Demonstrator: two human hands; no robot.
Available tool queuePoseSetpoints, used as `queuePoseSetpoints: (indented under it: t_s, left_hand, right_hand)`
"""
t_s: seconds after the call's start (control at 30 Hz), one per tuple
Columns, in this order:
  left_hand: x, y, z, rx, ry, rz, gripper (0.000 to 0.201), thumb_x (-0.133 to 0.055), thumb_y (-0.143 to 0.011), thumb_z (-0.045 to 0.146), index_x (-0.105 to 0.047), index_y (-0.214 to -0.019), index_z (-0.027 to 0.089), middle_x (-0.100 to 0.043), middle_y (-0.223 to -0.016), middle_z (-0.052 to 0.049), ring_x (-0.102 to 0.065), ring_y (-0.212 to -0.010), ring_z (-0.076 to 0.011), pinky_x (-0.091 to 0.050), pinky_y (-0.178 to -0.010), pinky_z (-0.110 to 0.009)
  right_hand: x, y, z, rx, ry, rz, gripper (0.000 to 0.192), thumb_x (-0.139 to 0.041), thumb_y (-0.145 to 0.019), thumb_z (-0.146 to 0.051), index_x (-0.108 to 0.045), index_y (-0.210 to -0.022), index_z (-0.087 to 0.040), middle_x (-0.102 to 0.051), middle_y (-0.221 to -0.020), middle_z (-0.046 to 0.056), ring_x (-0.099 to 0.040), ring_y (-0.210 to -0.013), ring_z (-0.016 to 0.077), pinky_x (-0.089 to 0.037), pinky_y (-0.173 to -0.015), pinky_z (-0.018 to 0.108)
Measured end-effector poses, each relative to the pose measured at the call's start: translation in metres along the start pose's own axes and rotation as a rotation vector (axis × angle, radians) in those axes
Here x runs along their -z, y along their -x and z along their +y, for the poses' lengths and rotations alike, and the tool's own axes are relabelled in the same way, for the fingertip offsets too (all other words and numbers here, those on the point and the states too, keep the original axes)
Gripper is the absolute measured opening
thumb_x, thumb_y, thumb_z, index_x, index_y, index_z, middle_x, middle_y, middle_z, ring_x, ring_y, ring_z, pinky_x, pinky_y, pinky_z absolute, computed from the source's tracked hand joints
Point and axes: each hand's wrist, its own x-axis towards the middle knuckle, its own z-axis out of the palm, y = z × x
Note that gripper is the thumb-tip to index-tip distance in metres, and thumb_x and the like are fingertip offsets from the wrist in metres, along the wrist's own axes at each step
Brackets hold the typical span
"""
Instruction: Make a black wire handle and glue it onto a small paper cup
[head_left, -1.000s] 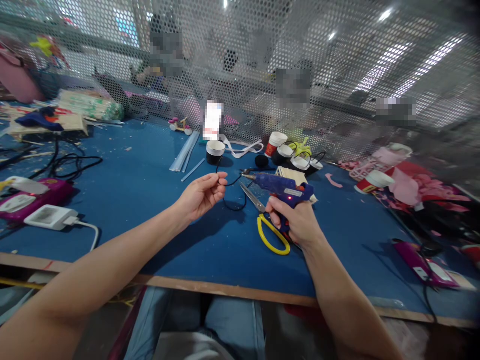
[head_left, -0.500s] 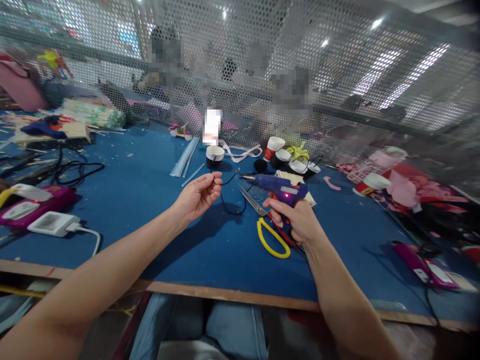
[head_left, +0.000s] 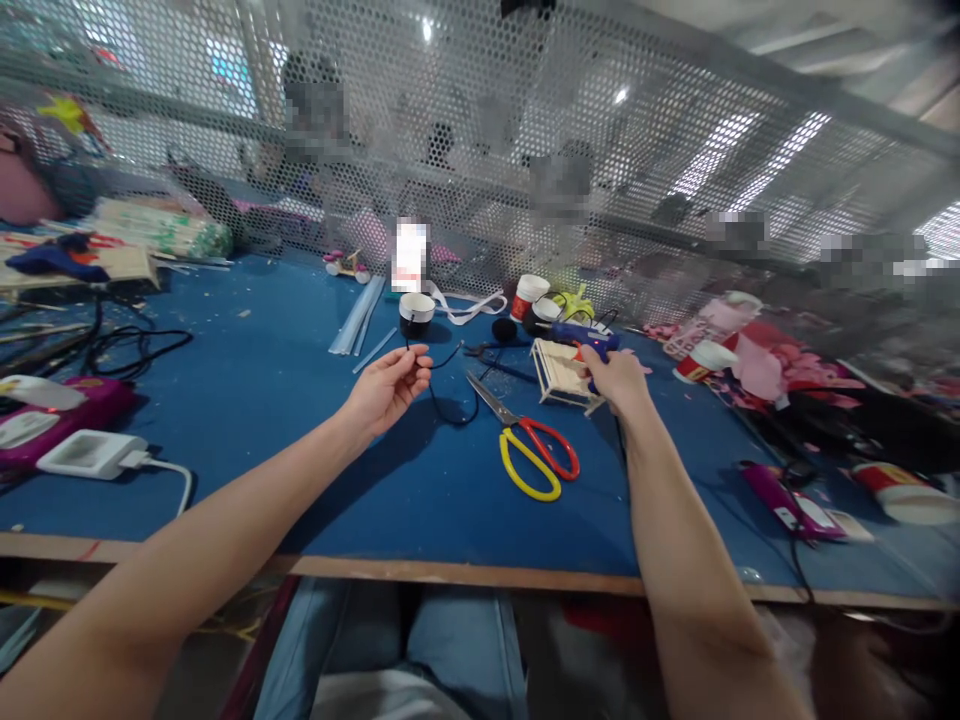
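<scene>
My left hand (head_left: 390, 388) pinches a thin black cord (head_left: 456, 422), whose free part curves in a loop just above the blue table. Behind those fingers stands a small black and white cup (head_left: 415, 316). In my right hand (head_left: 621, 382) is a blue glue gun (head_left: 589, 336), its nozzle pointing left over a small wooden stick rack (head_left: 555, 368). Scissors (head_left: 517, 418) with one yellow and one red handle lie between my hands, their blades partly open. Clear glue sticks (head_left: 358, 318) are left of the cup.
A lit phone (head_left: 409, 256) leans against the perforated metal screen (head_left: 480, 150). Purple power strips (head_left: 795, 505) with cables lie at both sides. Pink scraps and paper cups (head_left: 705, 362) crowd the right; another glue gun (head_left: 60, 258) rests at the far left.
My right hand has carried the glue gun away from the cord, back and right, over the wooden rack. The scissors' red handle is uncovered. My left hand still pinches the cord.
</scene>
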Motion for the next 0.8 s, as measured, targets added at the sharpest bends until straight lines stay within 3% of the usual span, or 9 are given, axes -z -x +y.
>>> queuePoseSetpoints:
  t_s: [0.2, 0.3, 0.37, 0.47, 0.6, 0.67, 0.8]
  left_hand:
    - [0.000, 0.001, 0.000, -0.009, -0.018, -0.028, 0.014, -0.049, -0.082, 0.010, -0.062, -0.089, 0.008, -0.061, -0.070, -0.003, -0.057, -0.055, -0.0049, -0.049, -0.053, -0.015]
    - [0.001, 0.002, 0.000, -0.022, -0.067, -0.033, 0.015, -0.051, -0.081, 0.011, -0.062, -0.090, 0.008, -0.061, -0.069, -0.003, -0.056, -0.054, -0.0051, -0.047, -0.053, -0.016]
    - [0.001, 0.004, 0.000, -0.033, -0.131, -0.046, 0.015, -0.053, -0.080, 0.014, -0.063, -0.091, 0.008, -0.061, -0.069, -0.003, -0.055, -0.054, -0.0052, -0.046, -0.052, -0.017]
    - [-0.003, 0.006, -0.002, -0.047, -0.265, -0.079, 0.019, -0.057, -0.078, 0.018, -0.064, -0.093, 0.009, -0.061, -0.070, -0.003, -0.053, -0.052, -0.0048, -0.043, -0.050, -0.017]
    - [-0.013, 0.008, -0.004, -0.120, -0.516, -0.124, 0.018, -0.060, -0.075, 0.021, -0.067, -0.088, 0.011, -0.062, -0.066, -0.003, -0.048, -0.048, -0.0046, -0.037, -0.047, -0.018]
    - [-0.018, 0.011, -0.004, -0.204, -0.672, -0.160, 0.013, -0.061, -0.074, 0.020, -0.069, -0.081, 0.013, -0.063, -0.063, -0.002, -0.045, -0.046, -0.0052, -0.035, -0.047, -0.018]
    - [-0.027, 0.016, 0.004, -0.339, -0.934, -0.282, 0.009, -0.061, -0.072, 0.016, -0.069, -0.074, 0.017, -0.062, -0.062, -0.001, -0.045, -0.050, -0.0077, -0.034, -0.050, -0.019]
  right_hand:
    - [-0.012, -0.005, -0.003, -0.133, 0.216, -0.022, 0.050, -0.052, -0.080, -0.041, -0.064, -0.099, 0.004, -0.060, -0.101, 0.032, -0.056, -0.102, 0.0396, -0.043, -0.080, 0.046]
    - [-0.009, 0.006, -0.010, -0.107, 0.271, 0.032, 0.047, -0.053, -0.080, -0.038, -0.063, -0.104, 0.000, -0.054, -0.113, 0.031, -0.050, -0.109, 0.0401, -0.040, -0.083, 0.049]
    - [0.000, 0.017, -0.023, 0.087, 0.234, 0.077, 0.039, -0.052, -0.081, -0.038, -0.068, -0.097, -0.007, -0.059, -0.104, 0.024, -0.054, -0.101, 0.0346, -0.042, -0.079, 0.044]
    - [0.018, 0.039, -0.054, 0.570, 0.009, 0.186, 0.027, -0.051, -0.083, -0.033, -0.070, -0.086, -0.014, -0.062, -0.081, 0.011, -0.056, -0.083, 0.0238, -0.042, -0.076, 0.037]
    - [0.033, 0.074, -0.106, 1.015, -0.107, 0.203, 0.022, -0.052, -0.084, -0.029, -0.070, -0.090, -0.018, -0.059, -0.087, 0.009, -0.051, -0.087, 0.0215, -0.040, -0.079, 0.036]
    - [0.036, 0.088, -0.126, 1.133, -0.006, 0.131, 0.020, -0.055, -0.083, -0.028, -0.070, -0.088, -0.017, -0.058, -0.091, 0.010, -0.049, -0.088, 0.0222, -0.039, -0.077, 0.036]
    - [0.039, 0.102, -0.139, 1.137, 0.215, 0.000, 0.016, -0.055, -0.080, -0.020, -0.069, -0.074, -0.013, -0.057, -0.086, 0.012, -0.046, -0.084, 0.0225, -0.038, -0.070, 0.035]
